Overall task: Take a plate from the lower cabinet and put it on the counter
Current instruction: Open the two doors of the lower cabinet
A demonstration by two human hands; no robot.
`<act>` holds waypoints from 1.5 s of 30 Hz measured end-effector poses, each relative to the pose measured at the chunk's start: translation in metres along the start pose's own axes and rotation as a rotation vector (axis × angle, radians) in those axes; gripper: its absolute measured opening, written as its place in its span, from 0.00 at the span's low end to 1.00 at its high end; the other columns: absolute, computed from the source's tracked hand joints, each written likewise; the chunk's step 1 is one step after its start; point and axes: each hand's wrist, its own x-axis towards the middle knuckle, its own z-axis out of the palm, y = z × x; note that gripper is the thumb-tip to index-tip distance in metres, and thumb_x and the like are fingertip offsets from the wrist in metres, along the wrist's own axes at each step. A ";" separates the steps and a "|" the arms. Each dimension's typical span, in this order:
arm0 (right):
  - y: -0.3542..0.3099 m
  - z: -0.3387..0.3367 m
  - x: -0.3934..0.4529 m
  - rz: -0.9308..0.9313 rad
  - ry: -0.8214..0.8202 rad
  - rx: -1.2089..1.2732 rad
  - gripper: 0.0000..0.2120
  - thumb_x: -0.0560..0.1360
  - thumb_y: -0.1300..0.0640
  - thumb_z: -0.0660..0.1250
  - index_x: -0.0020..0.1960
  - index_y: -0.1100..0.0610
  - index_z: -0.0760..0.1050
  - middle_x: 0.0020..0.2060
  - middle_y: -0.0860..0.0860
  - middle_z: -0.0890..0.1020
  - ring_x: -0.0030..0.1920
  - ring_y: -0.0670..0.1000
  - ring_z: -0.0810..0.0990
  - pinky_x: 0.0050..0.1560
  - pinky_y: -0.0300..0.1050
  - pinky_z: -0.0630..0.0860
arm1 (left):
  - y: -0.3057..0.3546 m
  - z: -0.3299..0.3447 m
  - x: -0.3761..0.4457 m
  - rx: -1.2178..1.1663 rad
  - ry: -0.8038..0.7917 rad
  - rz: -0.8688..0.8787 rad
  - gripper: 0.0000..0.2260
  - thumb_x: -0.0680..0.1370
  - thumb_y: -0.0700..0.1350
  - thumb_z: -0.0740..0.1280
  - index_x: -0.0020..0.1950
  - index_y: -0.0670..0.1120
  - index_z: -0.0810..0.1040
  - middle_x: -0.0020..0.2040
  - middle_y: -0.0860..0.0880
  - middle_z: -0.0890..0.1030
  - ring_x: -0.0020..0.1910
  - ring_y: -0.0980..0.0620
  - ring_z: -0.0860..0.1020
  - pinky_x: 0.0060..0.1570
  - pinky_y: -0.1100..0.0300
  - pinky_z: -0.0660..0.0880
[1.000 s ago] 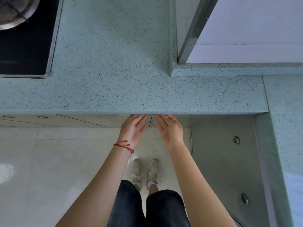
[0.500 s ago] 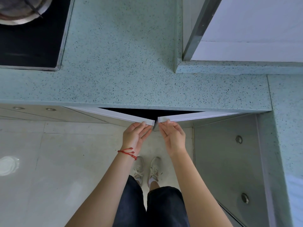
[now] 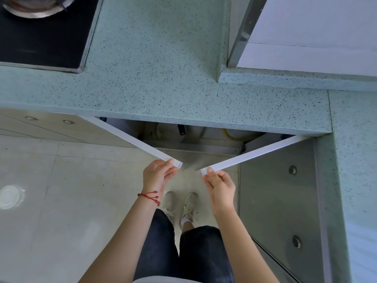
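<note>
Speckled stone counter (image 3: 163,78), glossy tile floor (image 3: 51,190)

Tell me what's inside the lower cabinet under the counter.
Between the two part-open doors, the lower cabinet shows a pale rounded item, something yellow and a small dark object. The counter overhang hides the rest; no plate is identifiable.

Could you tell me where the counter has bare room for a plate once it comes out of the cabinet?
The counter is bare between the cooktop on the left and the raised ledge on the right. The strip below that ledge is free too. The far left is taken by the cooktop and a pot.
</note>
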 end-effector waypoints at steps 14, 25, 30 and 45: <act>0.008 -0.044 -0.038 -0.095 0.084 -0.230 0.08 0.72 0.61 0.68 0.36 0.57 0.71 0.29 0.50 0.75 0.30 0.42 0.77 0.40 0.33 0.78 | -0.010 -0.055 -0.034 0.074 -0.021 -0.004 0.08 0.71 0.37 0.69 0.36 0.43 0.72 0.33 0.45 0.74 0.33 0.50 0.73 0.35 0.66 0.79; 0.013 -0.063 -0.060 -0.136 0.190 -0.291 0.15 0.70 0.64 0.70 0.30 0.56 0.68 0.27 0.51 0.71 0.29 0.46 0.71 0.41 0.37 0.76 | -0.011 -0.106 -0.058 0.171 -0.029 0.017 0.11 0.69 0.37 0.71 0.33 0.43 0.71 0.32 0.45 0.75 0.28 0.52 0.71 0.32 0.64 0.74; 0.013 -0.079 -0.068 -0.147 0.252 -0.389 0.14 0.70 0.63 0.70 0.29 0.56 0.69 0.27 0.51 0.73 0.31 0.47 0.75 0.45 0.38 0.76 | -0.016 -0.128 -0.063 0.287 0.078 0.081 0.13 0.68 0.39 0.73 0.30 0.44 0.70 0.24 0.48 0.76 0.23 0.53 0.71 0.35 0.59 0.74; 0.011 -0.142 -0.085 -0.196 0.376 -0.520 0.15 0.67 0.56 0.72 0.52 0.58 0.77 0.45 0.53 0.83 0.49 0.53 0.81 0.48 0.44 0.71 | -0.024 -0.192 -0.071 0.537 0.248 0.230 0.12 0.67 0.45 0.73 0.31 0.39 0.76 0.27 0.43 0.75 0.29 0.49 0.71 0.42 0.55 0.71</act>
